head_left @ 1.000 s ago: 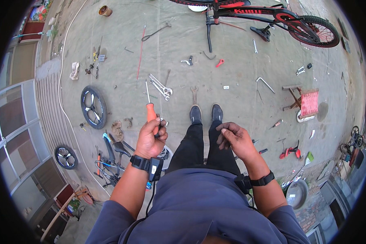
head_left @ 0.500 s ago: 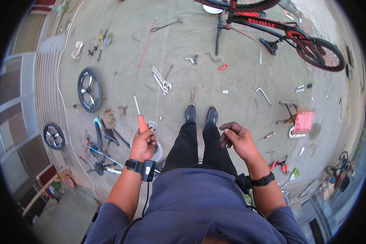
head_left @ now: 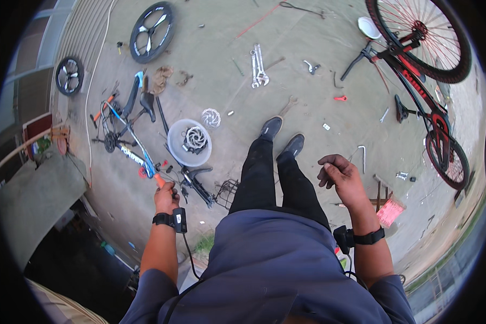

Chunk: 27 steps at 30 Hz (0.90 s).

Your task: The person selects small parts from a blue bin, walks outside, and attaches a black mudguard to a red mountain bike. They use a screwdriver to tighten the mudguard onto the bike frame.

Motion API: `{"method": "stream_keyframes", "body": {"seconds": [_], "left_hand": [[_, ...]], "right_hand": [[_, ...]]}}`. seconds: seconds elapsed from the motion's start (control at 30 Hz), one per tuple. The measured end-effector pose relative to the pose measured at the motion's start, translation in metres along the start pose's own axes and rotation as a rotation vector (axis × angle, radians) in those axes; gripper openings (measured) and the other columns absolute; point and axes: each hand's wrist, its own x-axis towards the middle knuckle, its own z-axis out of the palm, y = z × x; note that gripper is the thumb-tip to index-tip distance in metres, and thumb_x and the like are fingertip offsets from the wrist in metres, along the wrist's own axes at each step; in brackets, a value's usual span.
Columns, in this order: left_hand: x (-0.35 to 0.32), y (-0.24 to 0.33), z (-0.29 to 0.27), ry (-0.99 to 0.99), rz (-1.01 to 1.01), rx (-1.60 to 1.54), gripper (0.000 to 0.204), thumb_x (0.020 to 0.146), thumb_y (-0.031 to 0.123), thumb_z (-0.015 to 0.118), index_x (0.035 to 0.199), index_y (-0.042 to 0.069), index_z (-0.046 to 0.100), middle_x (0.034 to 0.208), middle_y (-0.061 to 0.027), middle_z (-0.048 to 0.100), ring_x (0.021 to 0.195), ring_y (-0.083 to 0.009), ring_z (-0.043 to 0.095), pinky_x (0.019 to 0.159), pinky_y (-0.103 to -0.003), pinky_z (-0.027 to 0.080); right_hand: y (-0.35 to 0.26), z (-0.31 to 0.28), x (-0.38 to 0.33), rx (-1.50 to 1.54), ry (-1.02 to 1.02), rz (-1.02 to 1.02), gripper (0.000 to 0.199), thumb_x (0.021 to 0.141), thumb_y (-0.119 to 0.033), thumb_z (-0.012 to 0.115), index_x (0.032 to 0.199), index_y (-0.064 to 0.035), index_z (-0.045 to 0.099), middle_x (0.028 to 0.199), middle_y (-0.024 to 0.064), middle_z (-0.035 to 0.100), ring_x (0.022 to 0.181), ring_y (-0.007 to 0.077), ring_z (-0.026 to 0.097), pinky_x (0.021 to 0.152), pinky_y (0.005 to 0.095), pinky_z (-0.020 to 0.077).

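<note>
My left hand (head_left: 167, 198) is closed around the orange handle of a screwdriver (head_left: 159, 180). Its shank is hard to pick out against the blue and white bicycle frame (head_left: 133, 131) lying on the ground beyond. My right hand (head_left: 342, 178) is held up in front of my right leg, fingers curled in toward the thumb and dirty at the tips; whether anything small is between them I cannot tell. Between the hands and farther off, a white tub (head_left: 173, 144) holds brake discs and other metal parts. Another brake disc (head_left: 211, 117) lies just beyond its rim.
A red and black bicycle (head_left: 424, 92) lies at the right. Wrenches (head_left: 259, 67) and a brake lever (head_left: 311, 67) are scattered ahead of my shoes (head_left: 271, 128). Two spoked wheels, one a larger wheel (head_left: 152, 32), lie far left. A folding stool (head_left: 390, 212) stands right.
My view has swung toward the left, bringing the tub and blue frame into fuller sight. My left hand still grips the screwdriver, now over the frame's near end. The right hand stays curled.
</note>
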Motion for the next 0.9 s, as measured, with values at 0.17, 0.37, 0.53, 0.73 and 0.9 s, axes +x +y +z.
{"method": "stream_keyframes", "body": {"seconds": [0.17,0.37,0.53,0.73,0.9], "left_hand": [[0.015,-0.007,-0.038,0.095,-0.023,-0.131,0.016,0.086,0.011,0.065,0.099,0.002,0.066,0.074,0.0011,0.058,0.062,-0.0083,0.054,0.050,-0.022,0.042],[-0.015,-0.041,-0.010,0.011,-0.079,0.031,0.026,0.082,0.009,0.073,0.097,0.008,0.052,0.073,-0.0011,0.054,0.060,-0.0112,0.053,0.047,-0.024,0.041],[-0.060,-0.047,0.051,-0.090,-0.106,0.196,0.027,0.086,0.008,0.068,0.108,0.004,0.052,0.088,-0.0064,0.065,0.061,-0.0114,0.052,0.049,-0.025,0.042],[-0.079,-0.026,0.091,-0.357,0.006,0.543,0.030,0.086,0.008,0.070,0.108,0.002,0.050,0.086,-0.0074,0.064,0.057,-0.0114,0.054,0.047,-0.025,0.043],[-0.102,0.002,0.134,-0.549,0.127,0.912,0.032,0.083,0.008,0.072,0.107,0.000,0.052,0.075,-0.0037,0.057,0.053,-0.0106,0.054,0.045,-0.026,0.042]], "right_hand": [[-0.003,0.004,0.006,-0.044,-0.040,0.034,0.020,0.100,-0.017,0.054,0.110,-0.0028,0.064,0.081,0.0041,0.067,0.068,0.0114,0.065,0.060,0.0235,0.0455],[0.001,0.000,0.005,-0.072,-0.034,0.034,0.018,0.099,-0.016,0.057,0.108,-0.0017,0.064,0.082,0.0040,0.067,0.068,0.0116,0.065,0.059,0.0240,0.0461],[0.010,-0.018,-0.007,-0.030,0.055,0.000,0.017,0.097,-0.017,0.061,0.102,-0.0010,0.066,0.084,0.0046,0.068,0.066,0.0126,0.065,0.059,0.0245,0.0473],[0.021,-0.037,-0.028,0.165,0.164,0.032,0.024,0.099,-0.015,0.056,0.115,0.0000,0.066,0.092,0.0060,0.069,0.076,0.0130,0.067,0.065,0.0257,0.0488],[0.057,-0.049,-0.050,0.238,0.251,0.032,0.019,0.099,-0.012,0.056,0.113,-0.0018,0.065,0.092,0.0052,0.070,0.076,0.0124,0.068,0.066,0.0258,0.0492]]}}
